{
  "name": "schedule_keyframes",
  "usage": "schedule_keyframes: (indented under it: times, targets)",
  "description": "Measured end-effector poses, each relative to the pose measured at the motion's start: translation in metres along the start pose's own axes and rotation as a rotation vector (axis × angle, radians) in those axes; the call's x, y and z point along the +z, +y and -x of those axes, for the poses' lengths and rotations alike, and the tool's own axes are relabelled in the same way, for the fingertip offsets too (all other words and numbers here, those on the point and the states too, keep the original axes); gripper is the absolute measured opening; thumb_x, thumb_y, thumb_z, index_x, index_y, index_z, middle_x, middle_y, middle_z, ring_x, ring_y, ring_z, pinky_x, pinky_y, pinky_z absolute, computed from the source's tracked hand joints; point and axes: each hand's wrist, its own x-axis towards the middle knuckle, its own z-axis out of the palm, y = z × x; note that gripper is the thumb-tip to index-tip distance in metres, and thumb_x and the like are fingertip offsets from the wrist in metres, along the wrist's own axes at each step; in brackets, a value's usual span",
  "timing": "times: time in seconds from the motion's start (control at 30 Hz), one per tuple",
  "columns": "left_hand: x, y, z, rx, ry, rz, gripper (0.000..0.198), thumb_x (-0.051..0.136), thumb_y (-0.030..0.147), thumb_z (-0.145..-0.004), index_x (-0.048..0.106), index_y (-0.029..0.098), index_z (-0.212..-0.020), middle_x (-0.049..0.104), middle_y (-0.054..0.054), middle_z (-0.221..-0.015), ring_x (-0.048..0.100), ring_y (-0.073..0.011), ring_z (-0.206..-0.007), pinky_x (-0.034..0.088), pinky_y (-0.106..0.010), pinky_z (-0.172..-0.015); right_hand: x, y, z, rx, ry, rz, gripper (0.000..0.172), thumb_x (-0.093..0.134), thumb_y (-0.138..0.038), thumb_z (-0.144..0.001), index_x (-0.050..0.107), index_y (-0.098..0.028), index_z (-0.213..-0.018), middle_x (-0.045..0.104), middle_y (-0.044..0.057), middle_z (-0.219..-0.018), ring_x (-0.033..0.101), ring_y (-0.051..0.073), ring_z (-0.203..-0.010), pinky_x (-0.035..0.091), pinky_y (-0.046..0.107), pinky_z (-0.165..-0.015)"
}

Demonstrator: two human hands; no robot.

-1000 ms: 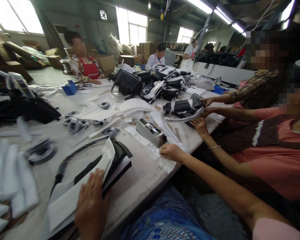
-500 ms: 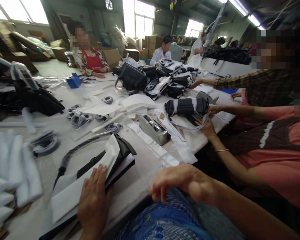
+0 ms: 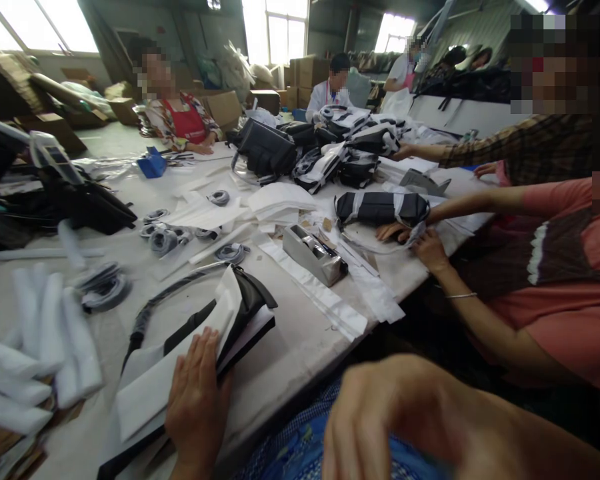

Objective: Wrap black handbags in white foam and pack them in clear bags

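Note:
My left hand [image 3: 197, 400] lies flat, fingers stretched out, on a black bag wrapped in white paper [image 3: 195, 347] at the near edge of the table [image 3: 300, 347]. A black strap [image 3: 160, 307] curves out from the bag to the left. My right hand [image 3: 390, 420] hangs blurred in the air off the table's edge, close to the camera, above my blue checked lap; its fingers curl downward and I cannot make out anything in them. A grey tape dispenser [image 3: 315, 255] stands beyond the bag, to the right.
White foam rolls [image 3: 40, 347] lie at the left. Coiled straps [image 3: 163, 240] and paper sheets [image 3: 280, 200] cover the middle. A person in pink at the right handles a wrapped black bag [image 3: 380, 208]. More bags [image 3: 330, 160] pile up farther back, with other workers around.
My right hand has left the paper strip by the tape dispenser and drawn back off the table toward me, rising close to the camera. My left hand stays on the wrapped bag.

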Motion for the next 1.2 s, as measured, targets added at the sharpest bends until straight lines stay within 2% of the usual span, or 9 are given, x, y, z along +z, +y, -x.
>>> schedule_keyframes:
  times: [0.1,0.17,0.3,0.4,0.5,0.57,0.73,0.97,1.2]
  targets:
    - [0.000,0.000,0.000,-0.001,0.000,-0.008,0.074,0.053,0.018,-0.094,0.017,0.024,-0.158,0.040,-0.011,-0.157,0.039,-0.0284,-0.143,0.031,-0.051,-0.119,-0.020,0.038,-0.019,0.061,0.410,0.216,0.027,0.077,-0.049,-0.079,0.073,-0.022,-0.075,0.074,0.004,-0.079,0.070,0.018,-0.075,0.057,0.028,-0.073]
    - [-0.001,-0.001,-0.001,0.001,0.001,-0.008,0.074,0.053,0.017,-0.094,0.017,0.024,-0.158,0.041,-0.010,-0.156,0.039,-0.0284,-0.143,0.031,-0.051,-0.119,-0.043,0.075,-0.023,0.063,0.546,0.449,0.022,0.077,-0.042,-0.081,0.074,-0.021,-0.075,0.075,0.003,-0.079,0.071,0.018,-0.077,0.057,0.029,-0.077]
    - [-0.002,0.000,-0.002,0.007,0.013,-0.005,0.074,0.053,0.018,-0.094,0.017,0.025,-0.158,0.040,-0.010,-0.157,0.041,-0.0292,-0.142,0.032,-0.052,-0.118,-0.090,0.145,-0.016,0.063,0.521,0.833,0.015,0.062,-0.023,-0.093,0.077,-0.021,-0.094,0.077,0.005,-0.100,0.073,0.021,-0.092,0.058,0.034,-0.088]
    - [-0.002,0.001,-0.002,0.008,0.027,-0.004,0.073,0.053,0.020,-0.094,0.017,0.025,-0.158,0.041,-0.011,-0.156,0.042,-0.0296,-0.141,0.033,-0.052,-0.118,-0.112,0.172,-0.013,0.057,0.345,1.078,0.029,0.061,-0.015,-0.092,0.071,-0.023,-0.118,0.068,0.008,-0.128,0.063,0.026,-0.121,0.051,0.042,-0.104]
    - [-0.002,0.002,-0.003,0.012,0.036,0.000,0.072,0.053,0.022,-0.095,0.017,0.025,-0.158,0.041,-0.011,-0.156,0.043,-0.0299,-0.141,0.034,-0.052,-0.117,-0.122,0.183,-0.015,0.042,0.161,1.176,0.063,0.077,-0.023,-0.082,0.054,-0.017,-0.141,0.051,0.016,-0.148,0.046,0.030,-0.138,0.042,0.047,-0.114]
    - [-0.001,0.001,-0.002,0.017,0.036,0.001,0.072,0.052,0.022,-0.095,0.017,0.025,-0.158,0.042,-0.011,-0.156,0.043,-0.0301,-0.140,0.034,-0.052,-0.117,-0.126,0.188,-0.017,0.041,0.097,1.194,0.072,0.080,-0.028,-0.080,0.050,-0.014,-0.144,0.048,0.019,-0.149,0.044,0.032,-0.140,0.041,0.048,-0.114]
    - [0.000,-0.002,0.000,0.019,0.034,0.008,0.072,0.052,0.023,-0.095,0.017,0.025,-0.158,0.043,-0.011,-0.155,0.042,-0.0297,-0.141,0.033,-0.052,-0.117,-0.131,0.201,-0.022,-0.011,0.091,1.261,0.042,0.067,-0.021,-0.090,0.062,-0.015,-0.131,0.058,0.015,-0.140,0.045,0.029,-0.138,0.043,0.047,-0.113]
    - [0.000,-0.001,-0.002,0.010,0.036,0.004,0.071,0.051,0.023,-0.096,0.018,0.026,-0.158,0.042,-0.010,-0.156,0.042,-0.0287,-0.141,0.032,-0.051,-0.118,-0.130,0.215,-0.024,-0.059,0.211,1.257,0.023,0.067,-0.016,-0.089,0.074,-0.020,-0.111,0.073,0.007,-0.119,0.061,0.024,-0.121,0.056,0.039,-0.097]
    - [0.000,-0.002,-0.002,0.010,0.044,0.018,0.071,0.050,0.023,-0.095,0.018,0.026,-0.158,0.041,-0.010,-0.156,0.042,-0.0288,-0.141,0.032,-0.050,-0.118,-0.118,0.195,-0.031,-0.069,0.307,1.260,0.017,0.061,-0.021,-0.094,0.077,-0.022,-0.096,0.076,0.006,-0.106,0.070,0.023,-0.101,0.056,0.037,-0.088]
